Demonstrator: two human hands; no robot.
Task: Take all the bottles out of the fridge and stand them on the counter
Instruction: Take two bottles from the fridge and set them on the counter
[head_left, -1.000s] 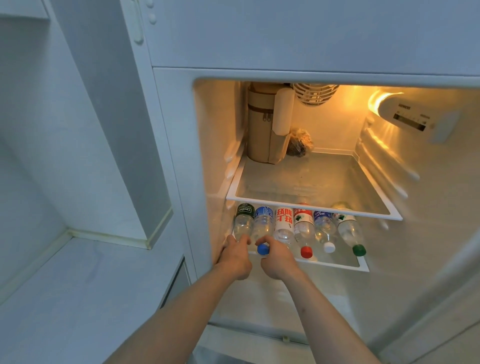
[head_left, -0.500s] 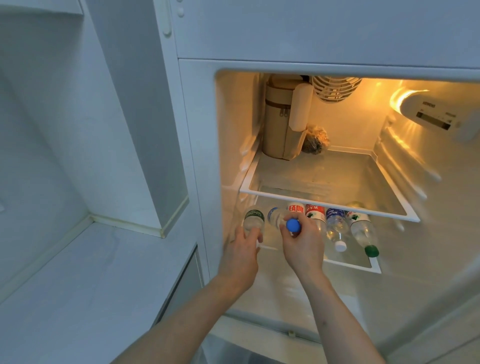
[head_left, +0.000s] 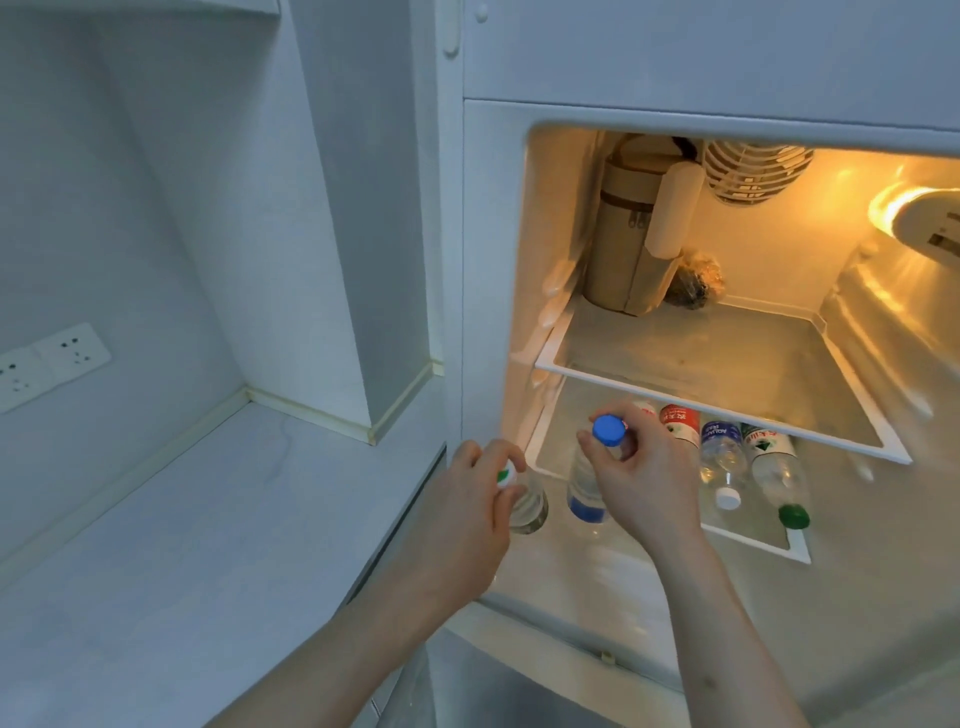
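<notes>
Clear plastic bottles: two are in hand, hanging neck-up in front of the lower shelf (head_left: 753, 540) at about 7 o'clock of the fridge (head_left: 675, 111) opening.
Blue-capped bottle (head_left: 587, 483): the right hand (head_left: 641, 486) pinches it at the neck, just under the cap.
Green-labelled bottle (head_left: 527, 506): the left hand (head_left: 467, 519) wraps its top; only the lower body shows.
Still lying on the shelf: a red-labelled bottle (head_left: 680, 423), a white-capped bottle (head_left: 722, 462) and a green-capped bottle (head_left: 774, 467) at 3 o'clock of the right hand; possibly one more behind it, partly hidden.
Handling: likely water-filled, so moderately heavy; thin walls would give under a squeeze and may be slick with cold. The rigid neck seems the surest hold.
Hands: apart, forearms reaching in from 6 o'clock.
Counter (head_left: 182, 545): at 9 o'clock of the hands, no bottles on it yet.
</notes>
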